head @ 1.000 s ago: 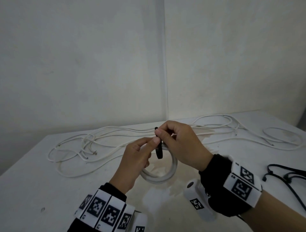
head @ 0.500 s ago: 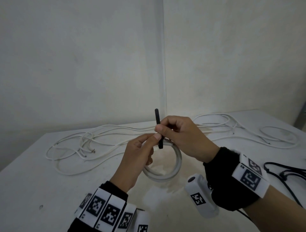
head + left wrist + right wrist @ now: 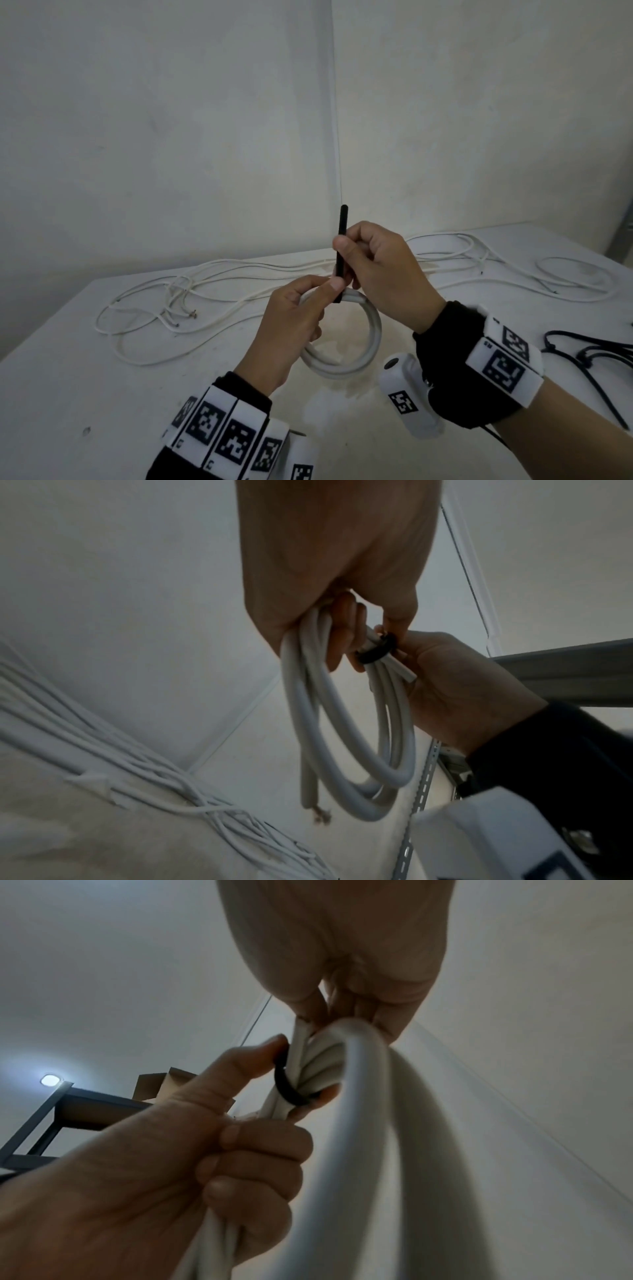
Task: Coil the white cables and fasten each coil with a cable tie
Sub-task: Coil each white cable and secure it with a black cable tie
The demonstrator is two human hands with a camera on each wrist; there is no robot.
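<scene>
A small coil of white cable [image 3: 368, 354] hangs above the table, and my left hand [image 3: 323, 293] grips its top, thumb against the bundle. A black cable tie [image 3: 342, 226] wraps round the coil's top strands. Its tail stands straight up, pinched between thumb and forefinger of my right hand [image 3: 358, 246]. The left wrist view shows the tie's loop [image 3: 375, 650] closed round the coil [image 3: 346, 723], with one bare cable end hanging. From the right wrist, the black tie [image 3: 286, 1087] is seen circling the strands beside my left hand [image 3: 260, 1058].
Loose white cables [image 3: 154, 308] sprawl over the white table [image 3: 68, 377] at the left, and more white cables [image 3: 496, 270] lie at the back right. A bunch of black ties [image 3: 596, 356] lies at the right edge. Walls meet in a corner behind the table.
My right hand has drawn the tie's tail upward, so more of it stands above the fingers and the loop sits tighter on the coil. Both hands have risen a little.
</scene>
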